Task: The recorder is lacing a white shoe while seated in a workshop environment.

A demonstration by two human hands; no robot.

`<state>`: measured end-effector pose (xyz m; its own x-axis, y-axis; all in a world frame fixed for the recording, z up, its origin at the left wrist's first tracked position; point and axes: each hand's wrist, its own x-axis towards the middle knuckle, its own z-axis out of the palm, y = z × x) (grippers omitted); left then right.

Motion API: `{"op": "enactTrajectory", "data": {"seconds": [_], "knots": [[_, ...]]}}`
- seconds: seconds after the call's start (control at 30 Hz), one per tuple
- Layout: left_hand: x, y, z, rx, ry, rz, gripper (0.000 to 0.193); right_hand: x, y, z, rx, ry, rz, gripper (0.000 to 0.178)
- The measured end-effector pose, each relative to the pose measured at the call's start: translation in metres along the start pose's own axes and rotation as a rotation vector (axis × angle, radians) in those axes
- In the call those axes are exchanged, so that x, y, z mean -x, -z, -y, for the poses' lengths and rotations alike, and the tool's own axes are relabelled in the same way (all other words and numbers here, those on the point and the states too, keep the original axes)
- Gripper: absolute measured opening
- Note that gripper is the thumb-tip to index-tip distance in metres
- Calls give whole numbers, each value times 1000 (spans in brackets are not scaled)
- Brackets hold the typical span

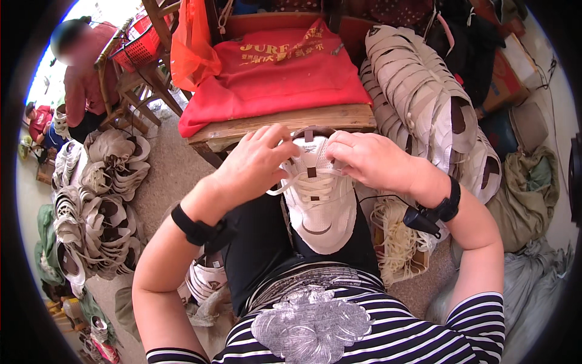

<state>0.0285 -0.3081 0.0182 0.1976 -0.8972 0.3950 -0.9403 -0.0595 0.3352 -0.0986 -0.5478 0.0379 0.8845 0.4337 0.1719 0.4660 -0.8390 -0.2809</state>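
A white shoe upper (321, 221) with brown patches rests on my lap, its toe toward me and its brown-lined opening by the bench edge. A cream shoelace (316, 189) crosses its lower eyelets, and a loose loop hangs on the left side. My left hand (251, 162) is closed at the left eyelet edge, fingertips pinched around the shoelace. On the opposite side, my right hand (376, 161) has its thumb and fingers closed on the right eyelet edge of the upper. The fingers partly hide the upper eyelets.
A red cloth (279, 73) covers the wooden bench (285, 123) ahead. Stacked shoe uppers (418, 85) lean at right; bundled uppers (100, 206) lie on the floor at left. Cream laces (397, 242) fill a box by my right knee. A person (91, 79) sits at far left.
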Motion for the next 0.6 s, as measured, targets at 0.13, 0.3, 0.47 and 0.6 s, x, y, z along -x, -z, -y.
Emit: {"op": "enactTrajectory", "data": {"seconds": [0.13,0.3,0.47,0.6], "knots": [[-2,2,18,193,33,249,25,-4,4,-5,-10,-39,177,22],[4,-12,15,156,82,237,17,3,-2,-14,-200,-170,197,22],[4,-35,-1,360,523,93,19,-1,-32,-8,-520,-531,37,20],[9,-55,-14,865,803,-226,19,-8,-28,10,-849,-705,-127,19]]}}
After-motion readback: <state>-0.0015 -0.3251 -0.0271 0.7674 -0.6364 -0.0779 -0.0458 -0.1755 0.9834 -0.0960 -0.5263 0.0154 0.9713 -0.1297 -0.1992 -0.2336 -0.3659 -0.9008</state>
